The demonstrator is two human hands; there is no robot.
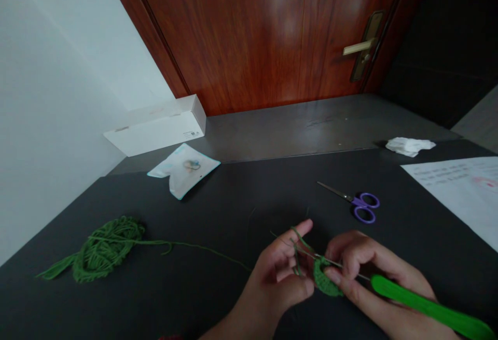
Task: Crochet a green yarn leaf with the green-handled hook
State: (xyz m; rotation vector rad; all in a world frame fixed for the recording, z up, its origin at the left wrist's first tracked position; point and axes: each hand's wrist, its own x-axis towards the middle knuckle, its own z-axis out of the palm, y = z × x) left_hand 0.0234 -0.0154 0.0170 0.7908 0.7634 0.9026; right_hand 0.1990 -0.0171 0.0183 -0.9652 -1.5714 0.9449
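A small green crocheted piece point(326, 279) hangs between my two hands. My right hand point(373, 267) pinches a crochet hook with a bright green handle point(428, 303), its metal tip at the piece's top edge, and its thumb and finger touch the piece. Green yarn loops round the raised index finger of my left hand point(284, 272), whose thumb and other fingers are bent close to the piece's left side. From there the strand runs left across the dark table to a green yarn ball point(109, 249).
Purple-handled scissors point(361, 206) lie beyond my right hand. A printed sheet point(467, 189) and crumpled white tissue point(410, 146) are at the right. A white packet point(184, 169) and long white box point(163, 125) lie at the back left, before a wooden door point(249, 34).
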